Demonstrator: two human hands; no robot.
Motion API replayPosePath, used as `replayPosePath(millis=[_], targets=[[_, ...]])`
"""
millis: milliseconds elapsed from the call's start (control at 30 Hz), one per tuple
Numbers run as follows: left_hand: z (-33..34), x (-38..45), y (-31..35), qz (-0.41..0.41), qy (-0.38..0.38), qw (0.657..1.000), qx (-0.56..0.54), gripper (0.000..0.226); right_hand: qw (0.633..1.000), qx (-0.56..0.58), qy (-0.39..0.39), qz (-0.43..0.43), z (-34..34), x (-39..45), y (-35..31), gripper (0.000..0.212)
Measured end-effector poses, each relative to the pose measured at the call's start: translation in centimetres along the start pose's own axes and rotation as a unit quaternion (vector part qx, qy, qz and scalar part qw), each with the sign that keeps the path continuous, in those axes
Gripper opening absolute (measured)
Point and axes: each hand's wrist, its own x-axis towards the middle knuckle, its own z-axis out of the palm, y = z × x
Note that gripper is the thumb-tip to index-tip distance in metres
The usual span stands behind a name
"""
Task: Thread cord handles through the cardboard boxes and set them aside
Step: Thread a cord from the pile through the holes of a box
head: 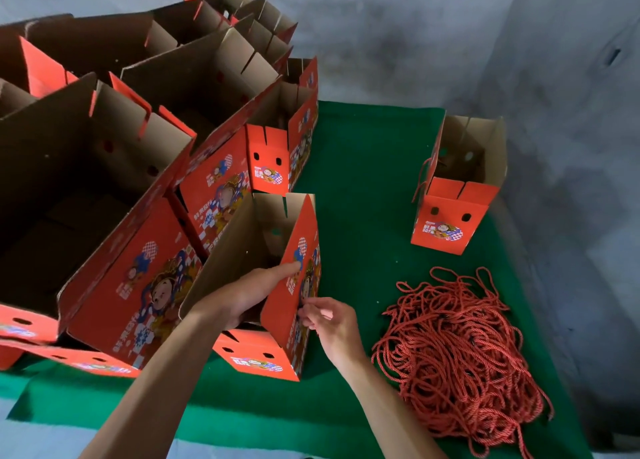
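Both hands on box (277, 285), lower centre: left hand (242, 297) grips wall, right hand (329, 321) pinches at side hole; cord unseen. Next: seat cord end through hole.

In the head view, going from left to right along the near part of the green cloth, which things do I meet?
Left hand → box being threaded → right hand → pile of red cords.

A green cloth (363, 153) lies spread across a grey concrete floor (519, 43), whose mottled, stained surface extends beyond the cloth's far and right-hand edges and shows again at its near edge.
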Motion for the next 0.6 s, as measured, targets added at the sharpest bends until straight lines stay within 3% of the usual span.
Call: replayPosePath(millis=[100, 167, 233, 300, 400, 500, 600], targets=[[0.5, 0.5, 0.0, -0.019, -0.036, 0.998, -0.045, 0.082, 1.000, -0.009, 0.020, 0.005, -0.1, -0.1, 0.2, 0.013], [0.8, 0.9, 0.0, -0.022, -0.028, 0.999, -0.027, 0.069, 0.999, -0.013, 0.032, -0.003, -0.2, -0.3, 0.0, 0.015], [1.0, 1.6, -0.2, -0.004, -0.010, 0.999, 0.053, 0.041, 0.998, -0.042, 0.035, -0.005, 0.0, -0.6, -0.3, 0.017], [1.3, 2.1, -0.5, 0.004, -0.001, 0.990, 0.144, 0.027, 0.993, -0.115, 0.021, -0.001, 0.4, -1.0, -0.3, 0.021], [1.7, 2.8, -0.7, -0.003, 0.015, 0.982, 0.189, 0.026, 0.975, -0.221, -0.004, -0.006, 0.3, -1.1, -0.4, 0.023], [1.7, 3.4, -0.9, -0.004, 0.016, 0.976, 0.216, 0.028, 0.965, -0.258, -0.040, -0.020, -1.0, -0.3, -1.1, 0.024], [1.2, 3.8, -1.0, -0.003, 0.011, 0.968, 0.250, 0.028, 0.934, -0.349, 0.060, -0.052, -3.6, 1.2, -0.7, 0.031]])
